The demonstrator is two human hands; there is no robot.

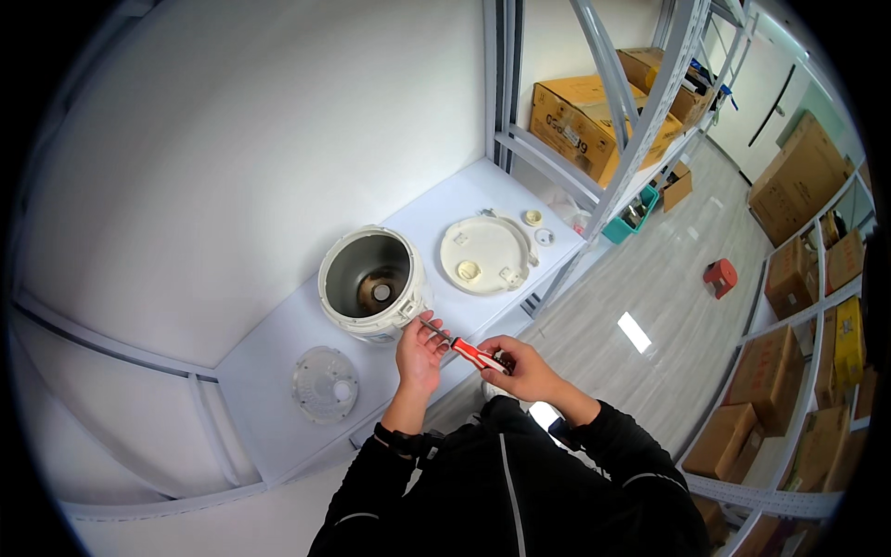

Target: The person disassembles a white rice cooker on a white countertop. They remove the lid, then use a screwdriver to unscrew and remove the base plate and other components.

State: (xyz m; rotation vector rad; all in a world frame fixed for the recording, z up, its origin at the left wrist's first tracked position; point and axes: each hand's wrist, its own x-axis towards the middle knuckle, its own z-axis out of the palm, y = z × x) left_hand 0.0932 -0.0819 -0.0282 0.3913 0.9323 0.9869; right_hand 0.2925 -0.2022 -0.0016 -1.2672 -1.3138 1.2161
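Note:
A white rice cooker body (364, 278) stands uncovered on the shelf, its grey inside stained brown around a round centre piece. My right hand (525, 371) is wrapped round the red and white handle of a screwdriver (475, 353). The thin shaft points left toward the cooker's front rim. My left hand (422, 353), palm up, has its fingers curled about the shaft near its tip, close beside the rim. Those fingers hide what the tip meets. Right of the cooker lies its round white lid (487, 251). A perforated, pale disc (325, 382) lies at the near left.
Small round parts (533, 217) lie beyond the lid. Metal uprights (640, 121) frame the shelf on the right, with a cardboard box (594, 121) behind them. A red stool (719, 278) stands on the floor. More boxes (766, 376) fill a rack at the far right.

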